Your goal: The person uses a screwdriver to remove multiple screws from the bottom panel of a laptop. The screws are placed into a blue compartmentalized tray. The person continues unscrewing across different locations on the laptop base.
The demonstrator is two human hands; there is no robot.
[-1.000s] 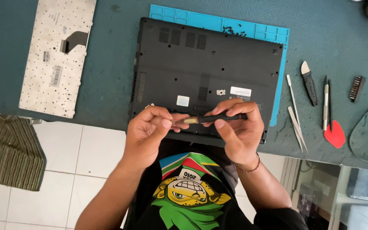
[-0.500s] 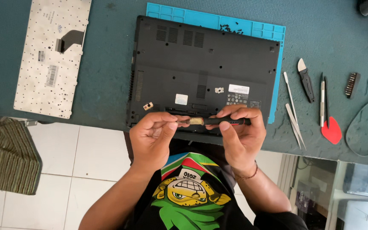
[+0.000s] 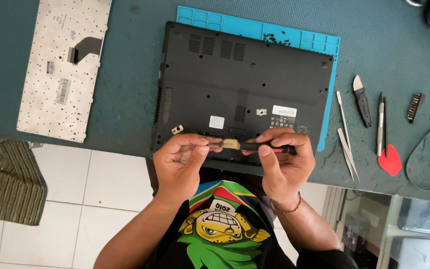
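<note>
Fingers point(image 3: 269, 149) of the right hand point(image 3: 282, 167) are clamped around the black handle of a small screwdriver point(image 3: 255, 146), which lies level and points toward the person's left. Fingertips of the left hand point(image 3: 180, 164) are pinched together on its tip end, where a pale yellowish section point(image 3: 231, 144) of the tool shows between the two hands. Both hands hover just above the near edge of a black laptop point(image 3: 245, 84) that lies bottom up on the teal counter point(image 3: 130, 74). Under the laptop's far and right sides a blue mat point(image 3: 294, 37) sticks out, with tiny dark bits in one of its compartments. Well to the left of the laptop rests a removed keyboard point(image 3: 60, 69), white back facing up, its dark ribbon cable folded over. To the right of the laptop lie thin metal tweezers point(image 3: 347, 144), a black-handled pry tool point(image 3: 362, 102), a slim pen-like tool point(image 3: 380, 127), a red pick point(image 3: 390, 160) and a small bit holder point(image 3: 414, 107). Below the counter's left part, a striped cloth point(image 3: 6, 179) lies on the white tiled floor point(image 3: 100, 199).
</note>
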